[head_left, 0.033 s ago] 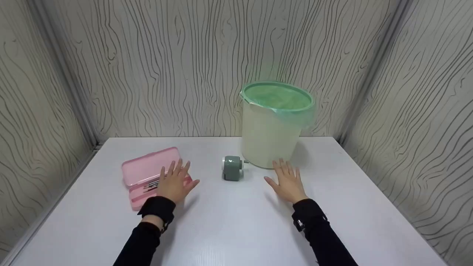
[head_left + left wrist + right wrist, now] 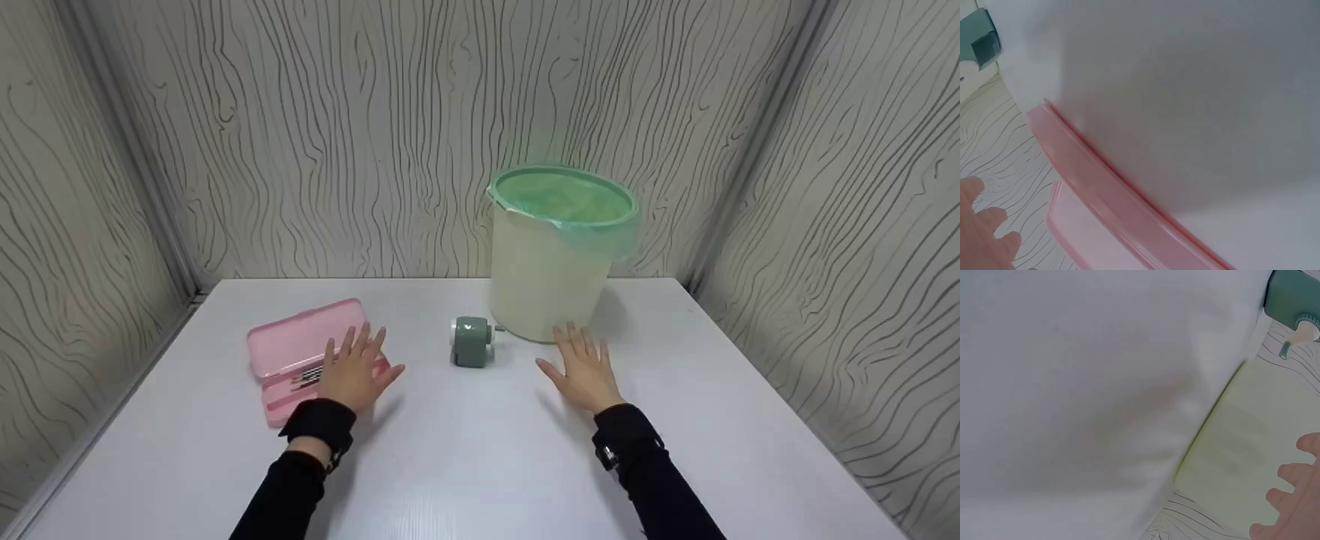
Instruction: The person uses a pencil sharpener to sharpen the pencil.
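Observation:
In the head view my left hand [image 2: 354, 377] hovers palm down with fingers spread, overlapping the right part of an opened pink pencil case [image 2: 304, 337]. Several thin pencils [image 2: 309, 375] lie in the case's lower half, partly hidden by that hand. Nothing is held in it. My right hand [image 2: 586, 377], also spread and holding nothing, is over the table in front of a cream bin [image 2: 544, 281], fingertips overlapping its base. Between the hands stands a green crank pencil sharpener [image 2: 470, 343], its handle pointing right; the right wrist view shows its crank knob [image 2: 1285, 350].
A translucent green bag [image 2: 600, 240] lines the bin and folds over its green rim [image 2: 562, 169]. The white table [image 2: 480, 450] ends against a wood-grain-patterned back wall [image 2: 360, 150], with matching walls at both sides.

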Tool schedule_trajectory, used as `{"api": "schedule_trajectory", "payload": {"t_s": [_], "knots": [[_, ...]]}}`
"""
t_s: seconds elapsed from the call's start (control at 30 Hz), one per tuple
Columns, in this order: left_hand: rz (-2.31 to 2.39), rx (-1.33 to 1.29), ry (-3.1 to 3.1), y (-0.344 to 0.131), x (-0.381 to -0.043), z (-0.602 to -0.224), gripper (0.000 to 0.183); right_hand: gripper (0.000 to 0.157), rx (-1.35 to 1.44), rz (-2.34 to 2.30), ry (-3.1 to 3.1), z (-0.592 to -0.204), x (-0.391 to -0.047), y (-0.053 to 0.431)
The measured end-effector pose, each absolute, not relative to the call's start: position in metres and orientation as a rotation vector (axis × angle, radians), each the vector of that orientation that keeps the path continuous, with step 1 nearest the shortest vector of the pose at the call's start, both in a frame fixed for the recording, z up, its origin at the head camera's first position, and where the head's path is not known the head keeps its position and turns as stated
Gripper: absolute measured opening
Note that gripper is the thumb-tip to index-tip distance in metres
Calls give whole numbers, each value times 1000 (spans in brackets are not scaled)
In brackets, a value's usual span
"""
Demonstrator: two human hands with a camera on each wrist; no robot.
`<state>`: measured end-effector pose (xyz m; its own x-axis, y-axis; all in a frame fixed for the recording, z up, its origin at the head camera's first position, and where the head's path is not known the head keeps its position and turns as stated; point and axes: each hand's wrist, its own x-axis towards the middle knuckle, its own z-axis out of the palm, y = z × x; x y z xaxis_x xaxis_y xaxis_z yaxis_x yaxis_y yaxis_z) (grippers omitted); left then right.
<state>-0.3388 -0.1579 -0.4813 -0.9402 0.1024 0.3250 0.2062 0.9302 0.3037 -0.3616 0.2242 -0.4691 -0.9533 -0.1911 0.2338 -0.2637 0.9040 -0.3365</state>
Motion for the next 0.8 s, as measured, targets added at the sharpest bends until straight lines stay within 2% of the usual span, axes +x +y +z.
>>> {"api": "schedule_trajectory", "payload": {"t_s": [0.8], "knots": [[-499,-215,-2847,-178,-322,-473,76,73,406,491,-2858,-470,-362,210]]}}
